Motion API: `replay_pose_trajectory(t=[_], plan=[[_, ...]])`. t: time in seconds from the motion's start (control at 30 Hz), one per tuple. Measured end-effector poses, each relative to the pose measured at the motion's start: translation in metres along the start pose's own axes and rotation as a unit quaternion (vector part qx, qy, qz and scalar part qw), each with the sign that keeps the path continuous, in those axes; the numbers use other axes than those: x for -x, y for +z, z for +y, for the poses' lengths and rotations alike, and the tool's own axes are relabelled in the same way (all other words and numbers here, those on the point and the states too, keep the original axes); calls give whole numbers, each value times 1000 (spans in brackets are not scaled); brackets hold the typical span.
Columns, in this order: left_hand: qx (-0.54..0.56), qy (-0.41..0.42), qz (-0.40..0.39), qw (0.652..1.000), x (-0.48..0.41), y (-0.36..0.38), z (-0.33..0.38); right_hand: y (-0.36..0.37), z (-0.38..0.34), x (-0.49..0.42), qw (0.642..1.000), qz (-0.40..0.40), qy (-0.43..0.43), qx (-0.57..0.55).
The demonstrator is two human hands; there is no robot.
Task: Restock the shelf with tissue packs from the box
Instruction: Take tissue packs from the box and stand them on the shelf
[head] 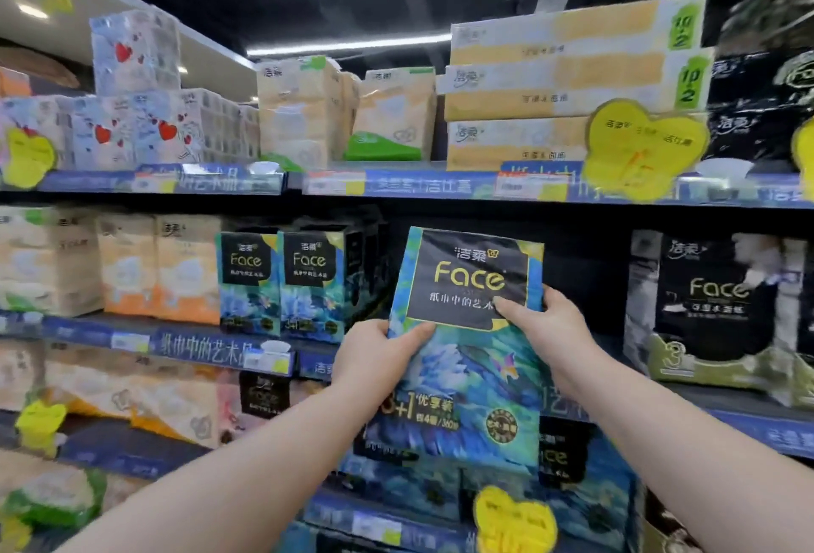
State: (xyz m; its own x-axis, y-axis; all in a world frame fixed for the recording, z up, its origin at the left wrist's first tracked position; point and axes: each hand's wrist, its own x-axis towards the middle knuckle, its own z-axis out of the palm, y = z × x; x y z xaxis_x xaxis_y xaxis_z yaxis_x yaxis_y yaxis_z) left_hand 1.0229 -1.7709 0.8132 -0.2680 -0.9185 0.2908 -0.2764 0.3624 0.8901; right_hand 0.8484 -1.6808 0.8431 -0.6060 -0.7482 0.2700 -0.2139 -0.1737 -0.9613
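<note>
On the middle shelf [176,343], left of the held pack, stand cream and orange tissue bundles [158,264], and just beside them two blue Face packs [282,284] stand upright, side by side and touching, at the shelf's front edge. Right of those two packs the shelf shows a dark gap. The held Face tissue pack [467,345] is raised in front of that gap, upright and tilted slightly clockwise, its black label facing the camera. The left hand [379,359] clasps the pack's left edge, thumb lying across the front, the other fingers hidden behind it. The right hand [550,323] clasps the pack's right edge, thumb pressed on the black label, the remaining fingers behind the pack. Right of the held pack, black Face packs [713,310] stand on the same shelf.
</note>
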Motion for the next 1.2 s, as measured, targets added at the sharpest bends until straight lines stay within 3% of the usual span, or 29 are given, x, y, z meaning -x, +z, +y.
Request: replay_pose_trajectory(t=[0.43,0.83,1.2], plan=[[51,8,-89,995,-153,25,-27,51,22,-125,996,90,7,20],[91,17,-43,995,-251,70,-49,67,47,-243,998,48,-26,36],[69,-4,-21,997,-300,107,-97,72,109,-294,992,-62,-81,73]])
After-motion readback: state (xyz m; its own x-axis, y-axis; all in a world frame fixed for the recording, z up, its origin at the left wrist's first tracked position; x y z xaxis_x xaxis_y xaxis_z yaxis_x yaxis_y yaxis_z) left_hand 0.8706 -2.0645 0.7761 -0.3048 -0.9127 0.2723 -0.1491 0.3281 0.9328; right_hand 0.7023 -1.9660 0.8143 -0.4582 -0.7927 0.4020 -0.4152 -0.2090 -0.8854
